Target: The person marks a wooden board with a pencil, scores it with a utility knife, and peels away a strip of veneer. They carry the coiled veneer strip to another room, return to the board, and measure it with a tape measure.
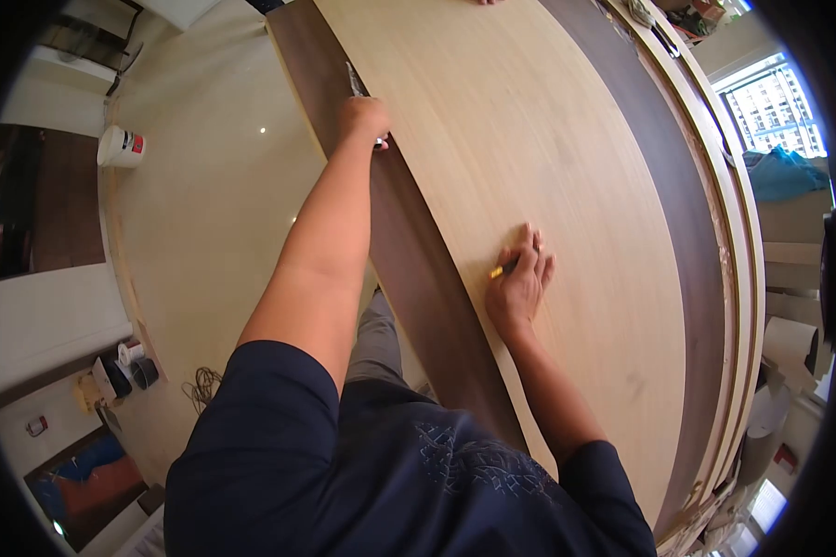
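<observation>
My left hand (365, 119) is closed around a metal tool (354, 82) whose grey end sticks out beyond the fist; the rest is mostly hidden. It rests where a dark brown strip (409, 227) meets a large light wood-grain sheet (576, 158). Lower and further right, my right hand (520, 283) lies on the light sheet, fingers stretched forward. A yellow-and-black pen or marker (499, 272) is held between its thumb and palm.
Another person's fingers (488, 2) touch the sheet's far edge. A second dark band (664, 167) and stacked board edges (729, 223) lie to the right. A white bucket (121, 148) and a coiled cable (201, 387) are on the floor at left.
</observation>
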A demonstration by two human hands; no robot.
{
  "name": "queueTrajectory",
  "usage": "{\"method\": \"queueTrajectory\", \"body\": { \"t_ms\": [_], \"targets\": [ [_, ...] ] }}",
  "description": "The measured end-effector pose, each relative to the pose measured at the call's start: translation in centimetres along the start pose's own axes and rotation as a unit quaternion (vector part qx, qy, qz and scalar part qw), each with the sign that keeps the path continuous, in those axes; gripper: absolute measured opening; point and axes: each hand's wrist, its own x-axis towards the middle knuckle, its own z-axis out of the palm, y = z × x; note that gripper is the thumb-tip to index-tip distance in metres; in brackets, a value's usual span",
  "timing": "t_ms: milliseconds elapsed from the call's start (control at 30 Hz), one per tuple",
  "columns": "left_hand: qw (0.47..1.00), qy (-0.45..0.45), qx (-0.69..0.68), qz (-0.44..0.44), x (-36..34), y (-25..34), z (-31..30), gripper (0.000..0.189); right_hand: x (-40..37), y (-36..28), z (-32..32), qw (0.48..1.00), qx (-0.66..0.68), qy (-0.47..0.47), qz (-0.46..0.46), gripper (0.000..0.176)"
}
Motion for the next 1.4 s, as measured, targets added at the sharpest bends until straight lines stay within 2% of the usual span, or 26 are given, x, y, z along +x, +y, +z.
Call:
{"method": "queueTrajectory", "body": {
  "t_ms": [167, 233, 367, 567, 667, 700, 767, 833, 933, 1000, 1100, 1200, 1267, 1333, 1400],
  "targets": [
    [1.000, -0.015, -0.003, -0.011, -10.2, -5.0, 4.1, 0.024, -0.8, 0.8, -0.2, 0.982, 0.171, 0.075, -0.004, 0.011],
    [1.000, 0.001, -0.019, -0.012, -15.2, -6.2, 5.3, 0.027, -0.7, 1.3, 0.4, 0.961, 0.238, 0.138, -0.037, 0.010],
    [0.998, 0.005, -0.068, -0.011, -23.8, -9.6, 8.0, 0.035, -0.6, 1.3, 0.4, 0.938, 0.309, 0.153, -0.046, 0.013],
    [0.998, -0.015, -0.041, -0.036, -33.8, -14.0, 10.0, 0.039, -0.5, 1.8, 1.5, 0.928, 0.326, 0.172, -0.047, 0.018],
    [0.999, -0.017, -0.042, 0.006, -34.1, -16.4, 10.7, 0.040, -1.1, 1.5, 0.4, 0.934, 0.332, 0.136, 0.002, 0.028],
    [0.999, -0.020, -0.047, 0.016, -34.4, -16.2, 10.1, 0.040, -0.8, 2.0, 1.3, 0.936, 0.307, 0.172, -0.023, 0.037],
    [0.996, -0.001, -0.076, 0.046, -34.6, -15.3, 8.4, 0.038, -1.1, 1.4, 0.1, 0.954, 0.268, 0.134, 0.000, 0.038],
    [0.994, 0.017, -0.077, 0.073, -32.0, -14.1, 6.7, 0.037, -1.1, 1.3, -0.5, 0.970, 0.223, 0.100, 0.002, 0.040],
    [0.992, 0.029, -0.054, 0.108, -26.1, -12.9, 4.5, 0.034, -0.7, 2.0, 0.9, 0.983, 0.122, 0.129, -0.042, 0.045],
    [0.991, 0.025, -0.063, 0.120, -21.2, -11.7, 3.1, 0.034, -1.1, 1.1, -0.2, 0.993, 0.088, 0.075, -0.014, 0.052],
    [0.989, 0.008, -0.076, 0.124, -14.3, -8.6, 0.7, 0.033, -1.1, 1.2, -0.2, 0.999, 0.022, 0.032, -0.035, 0.056],
    [0.977, 0.006, 0.019, 0.212, -3.9, -7.6, 1.0, 0.033, -0.7, 1.7, -1.6, 0.992, -0.041, -0.021, -0.116, 0.059],
    [0.982, 0.008, -0.019, 0.185, 0.2, -4.9, -0.6, 0.036, 0.2, 2.4, -2.4, 0.983, -0.071, -0.029, -0.169, 0.046],
    [0.989, 0.021, -0.099, 0.110, 1.7, -0.7, -3.5, 0.037, 0.6, 2.1, -3.1, 0.973, -0.126, -0.037, -0.190, 0.037],
    [0.991, 0.031, -0.080, 0.103, 6.2, 1.7, -5.5, 0.036, 1.0, 1.6, -3.4, 0.969, -0.152, -0.049, -0.190, 0.032]
  ]
}}
